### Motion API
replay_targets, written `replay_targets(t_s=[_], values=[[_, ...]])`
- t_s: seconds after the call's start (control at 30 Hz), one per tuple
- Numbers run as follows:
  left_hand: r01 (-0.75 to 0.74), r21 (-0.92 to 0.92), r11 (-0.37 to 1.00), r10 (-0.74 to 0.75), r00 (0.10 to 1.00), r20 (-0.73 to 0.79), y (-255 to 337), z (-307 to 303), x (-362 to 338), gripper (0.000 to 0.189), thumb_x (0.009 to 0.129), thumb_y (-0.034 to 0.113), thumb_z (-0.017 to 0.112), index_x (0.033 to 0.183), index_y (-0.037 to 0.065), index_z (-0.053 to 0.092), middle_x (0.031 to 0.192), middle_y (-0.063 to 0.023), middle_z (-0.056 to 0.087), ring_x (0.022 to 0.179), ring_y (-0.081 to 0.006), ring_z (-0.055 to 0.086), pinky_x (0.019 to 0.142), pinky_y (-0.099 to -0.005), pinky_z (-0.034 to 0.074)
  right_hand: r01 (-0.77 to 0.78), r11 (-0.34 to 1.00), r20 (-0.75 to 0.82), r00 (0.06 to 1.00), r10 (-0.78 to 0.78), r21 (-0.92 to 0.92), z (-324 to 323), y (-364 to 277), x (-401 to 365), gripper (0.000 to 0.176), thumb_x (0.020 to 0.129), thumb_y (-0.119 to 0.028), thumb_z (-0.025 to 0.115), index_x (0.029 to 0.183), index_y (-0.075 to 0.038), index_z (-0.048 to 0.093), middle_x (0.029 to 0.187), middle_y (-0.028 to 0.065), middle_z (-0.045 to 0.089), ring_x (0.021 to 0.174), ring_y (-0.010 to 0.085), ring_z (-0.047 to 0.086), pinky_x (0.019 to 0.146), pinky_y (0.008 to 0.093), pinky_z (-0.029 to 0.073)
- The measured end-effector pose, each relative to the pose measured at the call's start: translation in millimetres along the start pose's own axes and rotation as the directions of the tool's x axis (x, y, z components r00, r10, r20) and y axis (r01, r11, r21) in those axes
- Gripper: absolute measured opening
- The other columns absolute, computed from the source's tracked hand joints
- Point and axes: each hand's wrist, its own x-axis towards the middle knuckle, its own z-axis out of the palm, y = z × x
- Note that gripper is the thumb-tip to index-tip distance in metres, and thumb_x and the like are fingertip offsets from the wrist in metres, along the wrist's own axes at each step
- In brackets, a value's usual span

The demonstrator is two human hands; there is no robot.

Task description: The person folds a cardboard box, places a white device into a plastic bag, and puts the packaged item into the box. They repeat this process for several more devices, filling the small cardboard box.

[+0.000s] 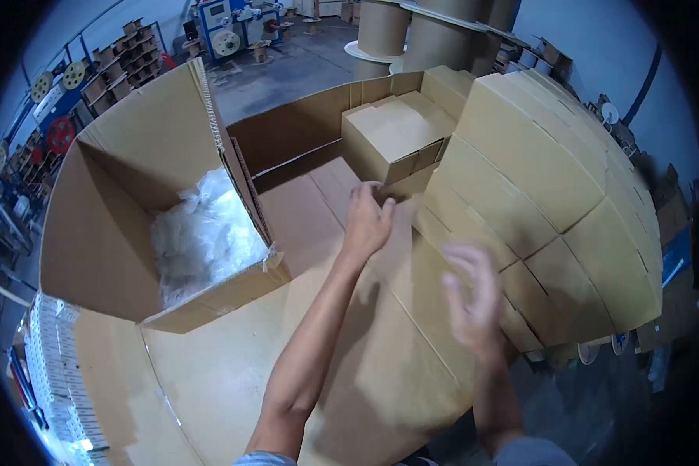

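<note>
Near the middle, my left hand (369, 223) rests at the edge of a flat brown cardboard piece (303, 203), its fingers curled at the far end; what they grip, if anything, is hidden. My right hand (476, 295), blurred, is raised above the cardboard-covered table (365, 365), fingers apart and holding nothing. Right of it leans a large stack of flat, folded cardboard boxes (528, 179). An open cardboard box (124, 225) with clear plastic bags (208, 229) inside stands to the left.
Behind my hands sits a closed cardboard box (400, 124) beside a low cardboard wall (295, 128). Large brown spools (435, 46) stand at the back. A blue machine (229, 31) and racks of small spools (124, 66) are at the far left.
</note>
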Motion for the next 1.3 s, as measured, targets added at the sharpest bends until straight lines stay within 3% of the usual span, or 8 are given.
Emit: replay_targets(t_s=[0.1,0.27,0.37,0.57,0.8,1.07,1.17,1.3], values=[[0.196,-0.184,0.963,-0.205,0.978,-0.031,-38,16,23,0.047,0.1,0.036,0.057,0.127,-0.002,0.054,0.13,-0.025,0.057,0.125,-0.0405,0.054,0.107,-0.0447,0.042,-0.029,0.974,0.204,0.976,0.076,-0.223,73,83,80,0.059,0.084,-0.014,0.071,0.135,0.002,0.046,0.134,0.0263,0.05,0.127,0.0456,0.048,0.109,0.0506,0.039],[0.285,-0.247,0.926,-0.316,0.944,-0.093,-57,13,70,0.051,0.104,0.043,0.046,0.126,-0.002,0.055,0.129,-0.0275,0.059,0.123,-0.0404,0.056,0.106,-0.0443,0.042,-0.167,0.505,-0.187,0.982,0.011,-0.847,153,173,171,0.08,0.077,-0.023,0.081,0.141,-0.004,0.038,0.144,0.0253,0.038,0.137,0.0449,0.034,0.11,0.0581,0.033],[0.275,-0.325,0.905,-0.326,0.939,-0.113,-73,29,110,0.055,0.101,0.045,0.051,0.128,-0.002,0.055,0.128,-0.0284,0.059,0.124,-0.0407,0.056,0.106,-0.0451,0.042,-0.245,0.423,-0.093,0.933,0.347,-0.872,152,186,189,0.08,0.077,-0.029,0.082,0.139,-0.005,0.037,0.139,0.0276,0.041,0.136,0.0468,0.034,0.108,0.06,0.034],[0.38,-0.174,0.908,-0.398,0.914,-0.082,-79,29,121,0.078,0.088,0.05,0.068,0.14,-0.002,0.044,0.137,-0.0303,0.051,0.126,-0.0441,0.053,0.107,-0.0482,0.043,-0.247,0.669,0.001,0.938,0.347,-0.701,158,173,177,0.091,0.071,-0.033,0.086,0.139,-0.001,0.033,0.128,0.0343,0.04,0.124,0.051,0.042,0.1,0.0553,0.043],[0.541,0.27,0.797,-0.552,0.833,-0.042,-13,-24,92,0.107,0.077,0.05,0.08,0.154,0.007,0.02,0.145,-0.0314,0.042,0.131,-0.0452,0.049,0.108,-0.0531,0.043,-0.125,0.695,0.114,0.951,0.287,-0.709,185,111,78,0.093,0.071,-0.029,0.084,0.143,-0.003,0.032,0.123,0.0266,0.045,0.117,0.044,0.046,0.094,0.0522,0.043],[0.158,0.615,0.773,-0.42,0.854,0.308,47,-41,-52,0.103,0.073,0.042,0.083,0.154,0.014,0.026,0.146,-0.0272,0.04,0.133,-0.0469,0.045,0.109,-0.0598,0.04,0.033,0.916,0.477,0.861,0.177,-0.401,103,5,-78,0.074,0.082,-0.029,0.079,0.139,-0.001,0.041,0.124,0.024,0.051,0.118,0.0361,0.052,0.096,0.0463,0.044],[-0.139,0.576,0.805,-0.213,0.839,0.5,64,-79,-129,0.097,0.073,0.036,0.082,0.153,0.016,0.03,0.147,-0.0246,0.041,0.134,-0.0467,0.045,0.109,-0.0617,0.039,-0.341,0.94,0.705,0.658,0.265,-0.036,17,-25,-83,0.067,0.076,-0.019,0.086,0.133,-0.005,0.053,0.128,0.0149,0.057,0.11,0.0311,0.06,0.089,0.042,0.052],[-0.304,0.533,0.79,-0.103,0.79,0.604,75,-135,-225,0.097,0.072,0.03,0.082,0.153,0.019,0.031,0.152,-0.0235,0.037,0.137,-0.0455,0.041,0.109,-0.0645,0.037,-0.061,0.968,0.497,0.849,0.178,-0.241,-20,-35,-109,0.093,0.072,-0.014,0.09,0.149,-0.011,0.037,0.139,0.0137,0.051,0.12,0.029,0.057,0.099,0.041,0.051]])
